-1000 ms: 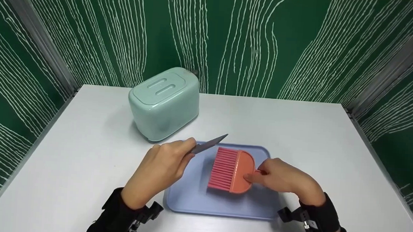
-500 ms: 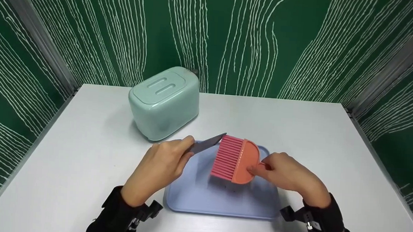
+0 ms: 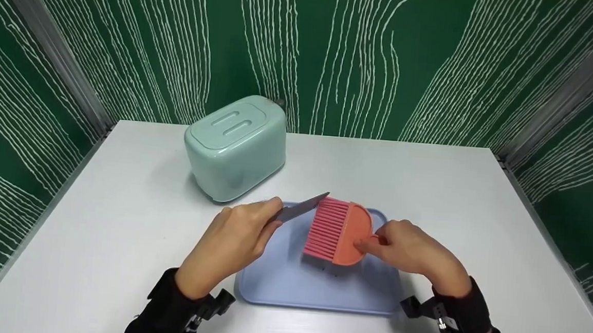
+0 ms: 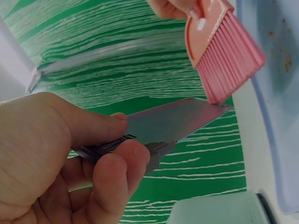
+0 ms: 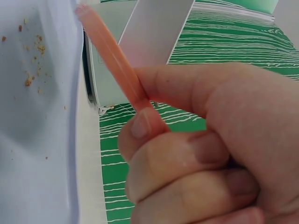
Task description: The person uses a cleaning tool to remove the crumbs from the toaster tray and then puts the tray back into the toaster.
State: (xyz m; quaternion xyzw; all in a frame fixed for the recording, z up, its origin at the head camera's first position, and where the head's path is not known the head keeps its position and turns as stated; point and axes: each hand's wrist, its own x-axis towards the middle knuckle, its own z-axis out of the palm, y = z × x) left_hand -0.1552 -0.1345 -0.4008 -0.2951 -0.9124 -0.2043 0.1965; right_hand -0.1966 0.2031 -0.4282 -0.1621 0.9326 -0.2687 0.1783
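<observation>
Head view: hands (image 3: 238,230) (image 3: 411,249) curled, left round diagonal knife (image 3: 301,208), tip (image 3: 324,195) forward-right, right round brush (image 3: 353,237), bristles (image 3: 326,227) leftward.

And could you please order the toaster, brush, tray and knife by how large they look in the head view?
From largest to smallest:
1. Tray, though partly covered
2. Toaster
3. Brush
4. Knife, judged by what shows beyond the left hand

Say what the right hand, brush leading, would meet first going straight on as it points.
Most likely the knife in the left hand: the brush overlaps it near the tip, though depth leaves actual contact unclear.
</observation>
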